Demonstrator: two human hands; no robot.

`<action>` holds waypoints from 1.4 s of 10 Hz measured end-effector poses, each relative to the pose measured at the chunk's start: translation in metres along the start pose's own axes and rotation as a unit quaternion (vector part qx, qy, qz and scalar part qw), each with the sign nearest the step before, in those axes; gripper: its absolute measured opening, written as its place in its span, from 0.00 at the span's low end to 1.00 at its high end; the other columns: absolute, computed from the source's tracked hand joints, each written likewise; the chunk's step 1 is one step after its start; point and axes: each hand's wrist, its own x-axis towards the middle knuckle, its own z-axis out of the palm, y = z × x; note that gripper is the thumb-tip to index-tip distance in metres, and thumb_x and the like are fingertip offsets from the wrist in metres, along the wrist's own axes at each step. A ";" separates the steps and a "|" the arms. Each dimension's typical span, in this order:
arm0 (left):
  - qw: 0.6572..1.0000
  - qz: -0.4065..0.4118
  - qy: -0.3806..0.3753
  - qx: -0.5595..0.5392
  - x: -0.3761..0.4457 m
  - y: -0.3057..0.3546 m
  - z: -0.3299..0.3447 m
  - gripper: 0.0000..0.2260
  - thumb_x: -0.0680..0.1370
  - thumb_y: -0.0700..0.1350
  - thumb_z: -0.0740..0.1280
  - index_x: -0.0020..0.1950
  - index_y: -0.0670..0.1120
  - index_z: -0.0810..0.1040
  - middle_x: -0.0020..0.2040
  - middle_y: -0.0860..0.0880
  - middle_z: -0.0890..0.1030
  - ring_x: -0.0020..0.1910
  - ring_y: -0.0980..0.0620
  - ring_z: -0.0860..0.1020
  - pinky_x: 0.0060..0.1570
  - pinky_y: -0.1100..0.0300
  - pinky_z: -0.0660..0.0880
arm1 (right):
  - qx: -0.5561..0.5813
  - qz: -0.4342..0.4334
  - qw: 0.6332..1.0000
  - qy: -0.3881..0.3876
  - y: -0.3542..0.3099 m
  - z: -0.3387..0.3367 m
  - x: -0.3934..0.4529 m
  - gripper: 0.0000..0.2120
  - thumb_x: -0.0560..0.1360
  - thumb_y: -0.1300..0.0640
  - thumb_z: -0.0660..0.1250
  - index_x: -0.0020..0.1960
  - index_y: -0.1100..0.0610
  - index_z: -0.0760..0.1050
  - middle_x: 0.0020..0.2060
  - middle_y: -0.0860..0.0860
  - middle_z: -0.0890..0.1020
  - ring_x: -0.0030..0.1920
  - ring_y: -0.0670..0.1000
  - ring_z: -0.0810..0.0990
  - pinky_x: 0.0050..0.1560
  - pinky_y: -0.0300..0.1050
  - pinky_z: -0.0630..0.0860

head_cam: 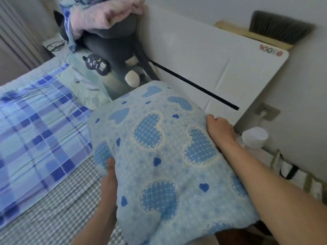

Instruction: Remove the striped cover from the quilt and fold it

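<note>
i have a folded bundle of light blue bedding printed with blue hearts [159,156] held up between both hands, in front of me and above the near edge of the bed [58,206]. i take it for the quilt, though the blur leaves me unsure, and i see no striped fabric on it. my left hand [108,175] grips the bundle's left edge, thumb lying flat on top, the fingers hidden beneath the cloth. my right hand [220,129] grasps the bundle's far right side, fingers curled over its edge, the forearm lying along the right side of the bundle.

left of the bundle, a blue and white plaid sheet [35,124] lies spread on the bed, over a grey checked cover that shows along its near edge. beyond the bundle, at the head of the bed, a dark grey plush toy [115,50] leans against the white headboard [203,59], with pink and blue cloth piled on top of it and a dark sleep mask [97,65] just beside it. a brush [276,30] rests on top of the headboard, far right of the bundle. a white cup-like thing [254,137] stands just right of my right hand.
</note>
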 end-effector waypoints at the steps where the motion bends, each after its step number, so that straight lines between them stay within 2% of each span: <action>1: 0.999 -0.001 -0.023 0.030 0.047 0.018 0.056 0.36 0.65 0.80 0.62 0.59 0.56 0.83 0.52 0.46 0.86 0.50 0.42 0.85 0.47 0.44 0.82 | -0.028 -0.039 0.997 -0.064 -0.055 -0.003 0.093 0.30 0.76 0.42 0.50 0.68 0.58 0.73 0.67 0.59 0.75 0.64 0.60 0.75 0.60 0.50 0.69; 2: 0.970 -0.041 0.043 0.234 0.098 0.008 0.099 0.38 0.74 0.70 0.64 0.74 0.45 0.70 0.69 0.38 0.74 0.66 0.39 0.75 0.66 0.41 0.73 | -0.145 -0.081 0.983 -0.074 -0.053 0.028 0.139 0.27 0.77 0.44 0.51 0.71 0.54 0.68 0.71 0.58 0.71 0.69 0.62 0.69 0.69 0.56 0.65; 3: 0.859 -0.008 0.029 0.511 0.126 0.003 0.130 0.34 0.79 0.56 0.65 0.80 0.50 0.53 0.79 0.40 0.54 0.77 0.40 0.57 0.75 0.44 0.58 | -0.282 -0.056 0.947 -0.143 0.006 0.071 0.125 0.31 0.78 0.40 0.54 0.78 0.50 0.56 0.77 0.57 0.60 0.75 0.63 0.59 0.74 0.58 0.58; 4: 0.820 0.217 -0.005 0.530 0.148 0.014 0.167 0.31 0.78 0.57 0.62 0.79 0.59 0.52 0.80 0.44 0.48 0.79 0.40 0.49 0.76 0.42 0.51 | -0.288 -0.091 0.944 -0.136 0.046 0.095 0.113 0.34 0.79 0.39 0.55 0.80 0.48 0.49 0.80 0.55 0.47 0.78 0.62 0.47 0.78 0.57 0.50; 5: 0.686 0.357 -0.053 0.632 0.187 0.032 0.207 0.28 0.81 0.62 0.52 0.80 0.62 0.47 0.81 0.47 0.41 0.80 0.40 0.42 0.77 0.40 0.45 | -0.254 -0.179 0.947 -0.075 0.043 0.118 0.106 0.35 0.78 0.35 0.51 0.80 0.44 0.44 0.80 0.51 0.39 0.78 0.59 0.38 0.78 0.58 0.43; 6: 0.611 0.394 -0.070 0.683 0.230 0.019 0.218 0.28 0.82 0.64 0.45 0.80 0.62 0.40 0.82 0.48 0.39 0.80 0.41 0.39 0.77 0.38 0.42 | -0.268 -0.217 0.939 0.002 0.050 0.147 0.110 0.36 0.78 0.34 0.47 0.80 0.45 0.39 0.80 0.52 0.37 0.78 0.60 0.33 0.76 0.61 0.34; 7: 0.601 0.377 -0.101 0.698 0.275 -0.031 0.204 0.28 0.81 0.67 0.40 0.79 0.63 0.35 0.81 0.49 0.36 0.80 0.43 0.38 0.76 0.36 0.41 | -0.321 -0.146 0.936 -0.003 0.117 0.169 0.131 0.36 0.79 0.31 0.41 0.81 0.47 0.40 0.80 0.53 0.38 0.78 0.59 0.34 0.76 0.64 0.38; 8: 0.575 0.392 -0.109 0.710 0.322 -0.079 0.199 0.29 0.81 0.66 0.40 0.80 0.61 0.35 0.81 0.48 0.34 0.80 0.44 0.37 0.75 0.37 0.40 | -0.345 -0.148 0.926 -0.044 0.171 0.211 0.148 0.37 0.79 0.30 0.41 0.81 0.49 0.45 0.80 0.52 0.41 0.79 0.57 0.37 0.77 0.62 0.43; 9: 0.576 0.395 -0.120 0.705 0.352 -0.085 0.208 0.30 0.80 0.67 0.39 0.79 0.61 0.34 0.80 0.50 0.31 0.80 0.46 0.35 0.75 0.40 0.37 | -0.339 -0.146 0.928 -0.047 0.171 0.244 0.170 0.37 0.78 0.29 0.39 0.81 0.47 0.40 0.80 0.51 0.38 0.78 0.56 0.33 0.77 0.59 0.37; 10: 0.570 0.377 -0.117 0.721 0.340 -0.070 0.209 0.29 0.79 0.68 0.37 0.77 0.62 0.29 0.78 0.52 0.27 0.79 0.47 0.32 0.76 0.41 0.35 | -0.347 -0.130 0.924 -0.098 0.156 0.228 0.175 0.38 0.75 0.27 0.37 0.79 0.45 0.32 0.77 0.49 0.29 0.76 0.54 0.26 0.74 0.57 0.28; 11: 0.560 0.340 -0.105 0.748 0.300 -0.056 0.213 0.29 0.79 0.66 0.34 0.74 0.60 0.23 0.78 0.48 0.26 0.79 0.44 0.33 0.76 0.40 0.36 | -0.371 -0.115 0.906 -0.167 0.139 0.189 0.154 0.39 0.77 0.30 0.45 0.79 0.45 0.31 0.77 0.50 0.29 0.76 0.56 0.27 0.75 0.58 0.30; 12: 0.538 0.247 -0.100 0.799 0.240 -0.044 0.201 0.30 0.80 0.60 0.39 0.76 0.54 0.24 0.79 0.40 0.32 0.79 0.39 0.36 0.77 0.39 0.41 | -0.388 -0.077 0.871 -0.290 0.115 0.149 0.106 0.36 0.80 0.38 0.53 0.80 0.46 0.39 0.79 0.52 0.36 0.78 0.60 0.34 0.76 0.62 0.36; 13: 0.503 0.163 -0.152 0.835 0.169 -0.023 0.185 0.31 0.80 0.52 0.52 0.81 0.47 0.46 0.80 0.34 0.50 0.79 0.36 0.53 0.73 0.43 0.58 | -0.405 -0.058 0.835 -0.368 0.089 0.111 0.049 0.27 0.80 0.47 0.55 0.78 0.50 0.57 0.76 0.56 0.59 0.75 0.63 0.57 0.75 0.63 0.53; 14: 0.498 0.159 -0.246 0.816 0.103 0.012 0.162 0.19 0.79 0.50 0.57 0.68 0.45 0.72 0.66 0.45 0.75 0.60 0.45 0.76 0.57 0.51 0.72 | -0.411 -0.099 0.839 -0.342 0.067 0.064 -0.001 0.24 0.81 0.48 0.55 0.74 0.54 0.63 0.67 0.56 0.72 0.63 0.58 0.74 0.65 0.54 0.72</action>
